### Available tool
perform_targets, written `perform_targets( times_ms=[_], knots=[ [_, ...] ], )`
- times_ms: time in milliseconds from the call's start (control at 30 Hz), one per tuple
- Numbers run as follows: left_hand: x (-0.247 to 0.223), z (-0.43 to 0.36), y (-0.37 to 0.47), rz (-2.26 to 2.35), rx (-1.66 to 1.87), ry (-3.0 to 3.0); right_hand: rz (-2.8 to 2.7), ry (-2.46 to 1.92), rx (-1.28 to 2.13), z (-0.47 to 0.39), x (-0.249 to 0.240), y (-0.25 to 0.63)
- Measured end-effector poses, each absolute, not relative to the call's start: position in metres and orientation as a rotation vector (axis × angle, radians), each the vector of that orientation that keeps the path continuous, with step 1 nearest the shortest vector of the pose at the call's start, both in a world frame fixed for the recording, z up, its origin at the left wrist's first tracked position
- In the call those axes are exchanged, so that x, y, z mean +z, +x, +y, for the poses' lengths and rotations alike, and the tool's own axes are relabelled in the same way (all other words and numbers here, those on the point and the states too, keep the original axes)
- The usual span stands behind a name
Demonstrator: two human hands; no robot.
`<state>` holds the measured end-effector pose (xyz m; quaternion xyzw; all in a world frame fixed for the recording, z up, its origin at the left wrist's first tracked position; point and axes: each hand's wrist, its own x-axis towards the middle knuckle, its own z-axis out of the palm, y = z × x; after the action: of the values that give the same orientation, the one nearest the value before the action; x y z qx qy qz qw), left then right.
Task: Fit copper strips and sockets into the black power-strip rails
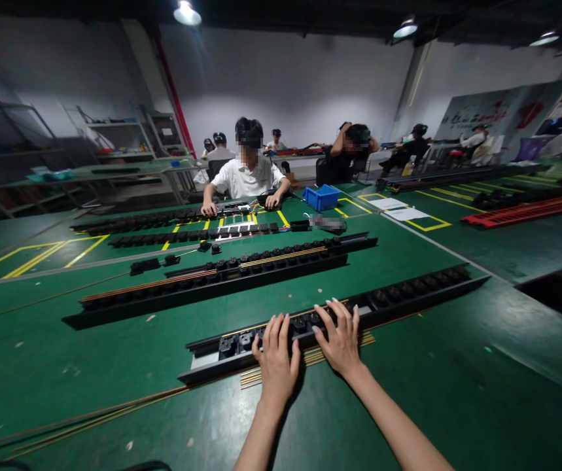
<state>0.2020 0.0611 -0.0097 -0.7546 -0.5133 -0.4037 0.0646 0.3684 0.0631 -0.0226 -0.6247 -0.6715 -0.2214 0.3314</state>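
Note:
A long black channel (413,305) lies slantwise on the green table, with a row of black modules (245,340) inside it. My left hand (277,356) rests over its left-middle part, fingers bent over the near wall and slightly apart. Just to the right, my right hand (340,333) lies on the same channel, its fingers spread and their tips near the far wall. Thin brass rods (251,379) lie on the table along the near side, partly beneath my hands. More brass rods run along the channel's far side. Neither hand visibly grips anything.
Beyond lies a second black channel (212,294) with modules and copper-coloured rods. Across the table a person in a white shirt (250,178) handles black strips near a blue bin (320,197). Long rods (114,411) stretch to the lower left. Red frames (530,209) lie at right.

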Motion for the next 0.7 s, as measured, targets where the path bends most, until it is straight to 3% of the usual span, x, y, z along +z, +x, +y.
perform_targets(
  times_ms=[700],
  knots=[
    [-0.011, 0.061, 0.202, -1.580, -1.192, -2.303, -1.888, -1.584, -0.483, 0.057, -0.016, 0.339]
  ],
)
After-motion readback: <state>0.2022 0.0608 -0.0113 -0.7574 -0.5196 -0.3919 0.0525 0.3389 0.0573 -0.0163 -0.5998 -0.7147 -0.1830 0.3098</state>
